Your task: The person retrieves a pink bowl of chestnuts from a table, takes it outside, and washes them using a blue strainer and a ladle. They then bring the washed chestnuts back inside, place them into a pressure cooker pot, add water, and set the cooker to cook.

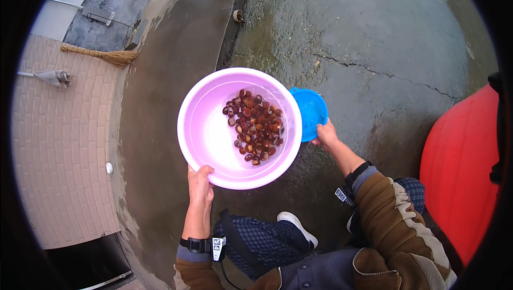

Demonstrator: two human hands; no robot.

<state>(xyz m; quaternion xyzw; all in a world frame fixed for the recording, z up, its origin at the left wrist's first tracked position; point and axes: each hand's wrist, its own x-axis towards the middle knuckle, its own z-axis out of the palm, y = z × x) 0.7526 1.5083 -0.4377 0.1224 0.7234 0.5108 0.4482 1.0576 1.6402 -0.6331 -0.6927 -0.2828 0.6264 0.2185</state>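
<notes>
My left hand (201,183) grips the near left rim of a pink plastic basin (208,129), thumb over the edge. Many glossy brown chestnuts (256,123) lie in shallow water at the basin's right side; the basin looks tilted that way. In my right hand (325,133) is the rim of a small round blue plastic sieve (308,109), just right of the basin and partly hidden behind its edge. No chestnuts show in the visible part of the sieve.
A large red rounded object (461,169) stands at the right. Below lies wet, cracked concrete (360,41). By the tiled wall (64,137) at the left are a straw broom (108,55), a dustpan (136,34) and a grey cloth mop (54,77). My white-soled shoe (298,226) shows below.
</notes>
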